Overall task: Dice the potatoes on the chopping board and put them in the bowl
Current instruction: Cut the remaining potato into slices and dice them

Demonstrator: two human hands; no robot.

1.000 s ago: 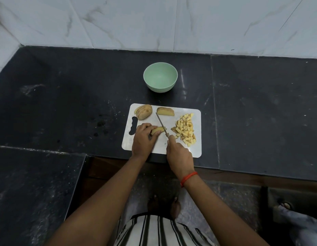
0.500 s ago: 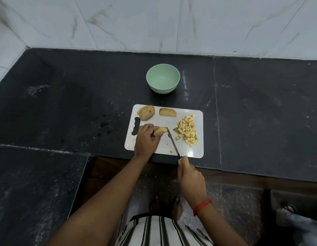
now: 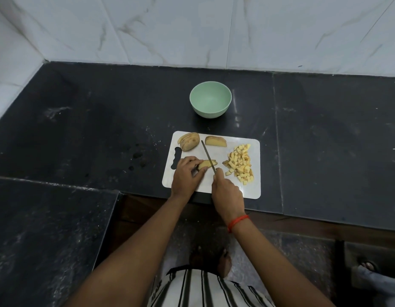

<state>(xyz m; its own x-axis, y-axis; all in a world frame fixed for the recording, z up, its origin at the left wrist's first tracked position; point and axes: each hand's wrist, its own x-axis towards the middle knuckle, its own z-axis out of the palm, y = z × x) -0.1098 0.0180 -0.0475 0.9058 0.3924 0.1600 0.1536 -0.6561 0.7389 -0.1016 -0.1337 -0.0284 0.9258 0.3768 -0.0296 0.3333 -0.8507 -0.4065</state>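
A potato slice (image 3: 206, 164) lies on the board (image 3: 214, 182), pinned by the left hand (image 3: 186, 175); the right hand (image 3: 227, 192) has its grip closed on a knife (image 3: 208, 156) laid across it. Dice (image 3: 240, 163) are heaped to the right, two potato pieces (image 3: 188, 141) at the far edge. The bowl (image 3: 210, 99) stands empty beyond, on the counter (image 3: 92, 129).

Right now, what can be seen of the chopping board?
The chopping board is a white, thin-looking rectangle with rounded corners and a slotted handle cutout at its left end. It lies flat at the dark counter's front edge, near the green bowl. On it sit two potato pieces at the back, a pile of diced potato on the right, and the piece under the knife. The left hand rests on it.
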